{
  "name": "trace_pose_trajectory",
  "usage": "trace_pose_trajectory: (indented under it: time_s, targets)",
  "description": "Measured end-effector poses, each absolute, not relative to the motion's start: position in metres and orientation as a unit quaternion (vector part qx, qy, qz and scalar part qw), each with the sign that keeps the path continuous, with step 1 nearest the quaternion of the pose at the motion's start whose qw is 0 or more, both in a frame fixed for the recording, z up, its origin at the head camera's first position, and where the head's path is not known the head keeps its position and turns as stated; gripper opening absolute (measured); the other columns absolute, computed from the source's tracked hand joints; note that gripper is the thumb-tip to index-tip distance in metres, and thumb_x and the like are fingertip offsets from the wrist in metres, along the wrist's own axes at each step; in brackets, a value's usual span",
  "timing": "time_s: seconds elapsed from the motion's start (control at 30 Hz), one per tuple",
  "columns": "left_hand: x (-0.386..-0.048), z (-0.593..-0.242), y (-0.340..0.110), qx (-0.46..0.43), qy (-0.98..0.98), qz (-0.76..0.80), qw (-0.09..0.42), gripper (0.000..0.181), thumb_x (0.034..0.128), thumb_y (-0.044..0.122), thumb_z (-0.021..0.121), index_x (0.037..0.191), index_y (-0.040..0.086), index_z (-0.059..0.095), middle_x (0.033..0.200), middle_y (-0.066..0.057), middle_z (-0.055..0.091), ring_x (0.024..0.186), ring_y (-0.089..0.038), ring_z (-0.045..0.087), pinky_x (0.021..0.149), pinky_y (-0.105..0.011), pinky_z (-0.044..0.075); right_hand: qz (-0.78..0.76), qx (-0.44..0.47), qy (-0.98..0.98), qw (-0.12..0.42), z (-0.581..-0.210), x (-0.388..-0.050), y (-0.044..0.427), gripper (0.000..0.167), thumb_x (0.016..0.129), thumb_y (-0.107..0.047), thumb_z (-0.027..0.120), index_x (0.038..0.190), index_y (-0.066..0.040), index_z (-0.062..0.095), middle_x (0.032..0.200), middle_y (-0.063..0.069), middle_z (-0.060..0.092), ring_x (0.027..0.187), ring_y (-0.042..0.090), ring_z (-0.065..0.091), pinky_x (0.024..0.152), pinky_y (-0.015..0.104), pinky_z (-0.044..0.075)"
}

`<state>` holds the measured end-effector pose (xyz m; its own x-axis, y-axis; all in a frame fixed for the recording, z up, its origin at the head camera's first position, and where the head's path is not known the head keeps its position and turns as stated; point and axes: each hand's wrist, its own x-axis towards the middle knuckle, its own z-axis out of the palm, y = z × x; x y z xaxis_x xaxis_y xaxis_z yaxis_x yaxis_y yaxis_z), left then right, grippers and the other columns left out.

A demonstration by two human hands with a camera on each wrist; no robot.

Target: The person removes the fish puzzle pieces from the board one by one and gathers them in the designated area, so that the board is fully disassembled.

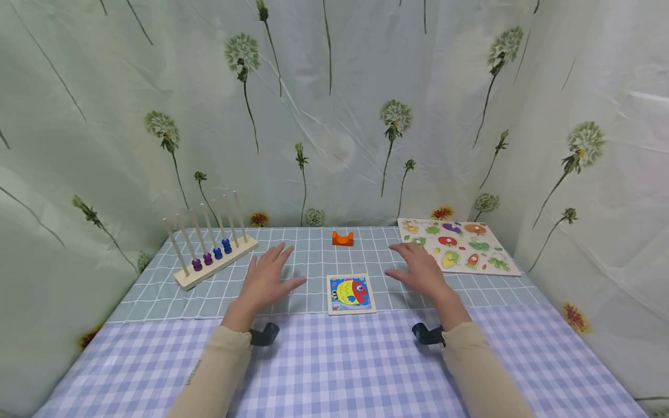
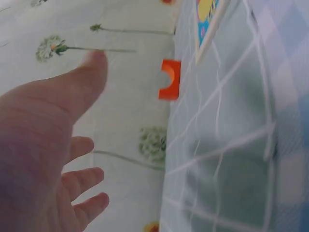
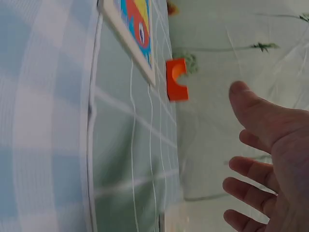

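Both hands hover above the table with fingers spread, holding nothing. The left hand (image 1: 268, 280) is between the wooden peg rack (image 1: 216, 262) and the fish puzzle (image 1: 351, 294); in the left wrist view the hand (image 2: 43, 130) shows its thumb raised apart from the fingers. The right hand (image 1: 420, 270) is right of the fish puzzle, close to the vegetable puzzle board (image 1: 491, 268). In the right wrist view that hand (image 3: 275, 150) is empty too. An orange block (image 1: 342, 238) with a curved notch stands behind the fish puzzle, between the hands and touched by neither.
Purple and blue beads (image 1: 208, 259) sit on the rack's upright pegs at the back left. A grey gridded cloth (image 1: 308, 255) covers the table's rear, a checked cloth (image 1: 345, 366) its front. A flower-patterned curtain (image 1: 334, 116) hangs behind and at both sides.
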<state>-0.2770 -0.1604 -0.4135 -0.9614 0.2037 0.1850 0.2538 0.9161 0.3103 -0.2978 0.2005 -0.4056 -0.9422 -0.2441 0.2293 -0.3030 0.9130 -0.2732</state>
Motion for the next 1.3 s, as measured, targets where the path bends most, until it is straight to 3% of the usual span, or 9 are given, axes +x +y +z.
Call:
trace_pose_trajectory:
  time_s: [0.27,0.5,0.6,0.93,1.3]
  targets:
    - [-0.28,-0.431,-0.142,-0.109,-0.951,-0.288,0.02,0.085,0.0869,0.05,0.072,0.155,0.016,0.034,0.162,-0.012,0.036,0.148,-0.037,0.036,0.119,-0.06,0.03,0.258,0.154,-0.953,0.023,-0.406,-0.308,0.172,0.051,0.09,-0.029,0.074,0.136,-0.014,0.058,0.133,0.012,0.059,0.108,0.028,0.06,0.087,0.041,0.056]
    - [-0.277,-0.442,-0.131,-0.117,-0.943,-0.312,0.01,0.089,0.0831,0.047,0.077,0.154,0.015,0.036,0.159,-0.011,0.041,0.147,-0.035,0.038,0.122,-0.063,0.02,0.298,0.17,-0.939,-0.025,-0.412,-0.312,0.145,0.041,0.09,-0.022,0.075,0.128,-0.014,0.064,0.125,0.009,0.062,0.098,0.019,0.058,0.081,0.03,0.055]
    - [-0.275,-0.444,-0.128,-0.121,-0.941,-0.315,0.004,0.089,0.0813,0.047,0.079,0.153,0.015,0.038,0.158,-0.011,0.043,0.147,-0.034,0.038,0.122,-0.067,0.012,0.308,0.176,-0.934,-0.045,-0.414,-0.314,0.133,0.035,0.09,-0.021,0.075,0.123,-0.013,0.066,0.12,0.008,0.064,0.094,0.017,0.058,0.082,0.03,0.055]
    - [-0.271,-0.455,-0.123,-0.177,-0.934,-0.31,-0.002,0.095,0.0753,0.048,0.084,0.153,0.019,0.038,0.16,-0.008,0.039,0.151,-0.032,0.03,0.12,-0.07,0.004,0.332,0.198,-0.918,-0.089,-0.423,-0.318,0.105,0.022,0.092,-0.015,0.072,0.113,-0.014,0.068,0.111,0.003,0.066,0.093,0.017,0.058,0.092,0.035,0.055]
    - [-0.271,-0.464,-0.121,-0.232,-0.937,-0.262,0.014,0.073,0.078,0.052,0.08,0.142,0.029,0.054,0.159,-0.008,0.041,0.149,-0.038,0.033,0.115,-0.076,0.01,0.286,0.232,-0.927,-0.077,-0.433,-0.324,0.093,0.013,0.091,-0.017,0.073,0.103,-0.015,0.072,0.104,0.003,0.065,0.095,0.018,0.059,0.096,0.04,0.052]
